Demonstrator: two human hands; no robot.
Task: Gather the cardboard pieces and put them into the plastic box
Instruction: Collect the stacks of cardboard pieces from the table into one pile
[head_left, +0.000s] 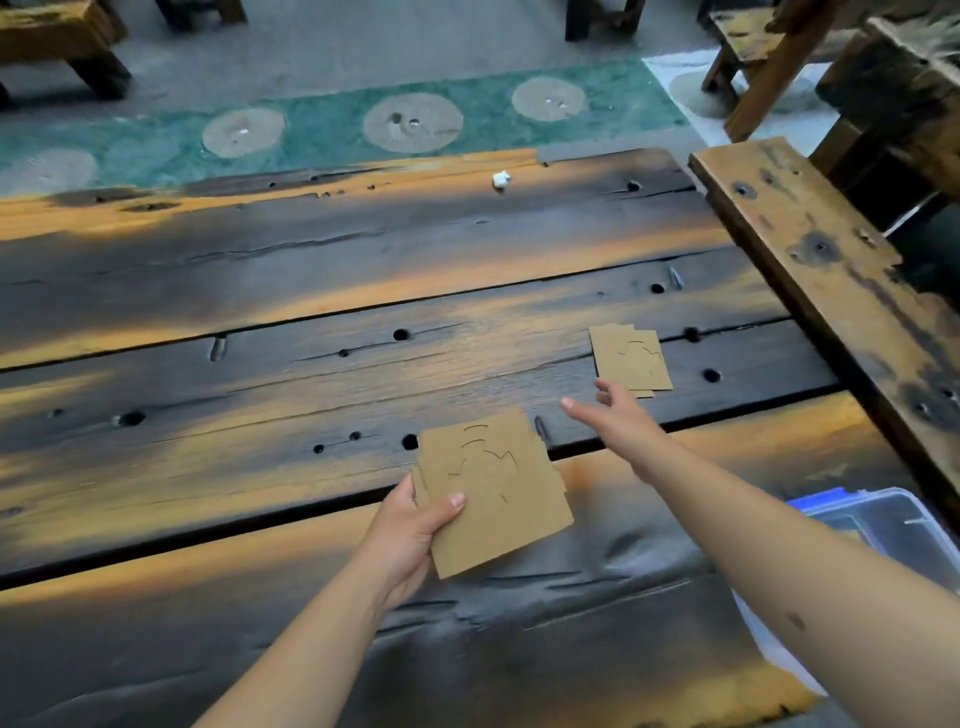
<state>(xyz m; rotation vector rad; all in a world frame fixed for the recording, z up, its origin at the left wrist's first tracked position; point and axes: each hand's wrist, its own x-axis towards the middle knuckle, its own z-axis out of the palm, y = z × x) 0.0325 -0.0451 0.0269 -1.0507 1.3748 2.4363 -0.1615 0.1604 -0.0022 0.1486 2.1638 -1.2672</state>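
My left hand (410, 535) grips a stack of brown cardboard pieces (493, 493) by its lower left corner, held just above the dark wooden table (311, 291). A second small stack of cardboard pieces (631, 359) lies flat on the table further right. My right hand (618, 418) hovers with fingers spread, its fingertips just short of that stack's near edge, holding nothing. The clear plastic box (893, 530) with a blue rim stands at the table's right edge, partly hidden behind my right forearm.
A raised wooden plank (810, 249) runs along the table's right side. A small white crumpled scrap (501, 180) lies near the far edge. Beyond the table are a green patterned floor and wooden benches (62, 36).
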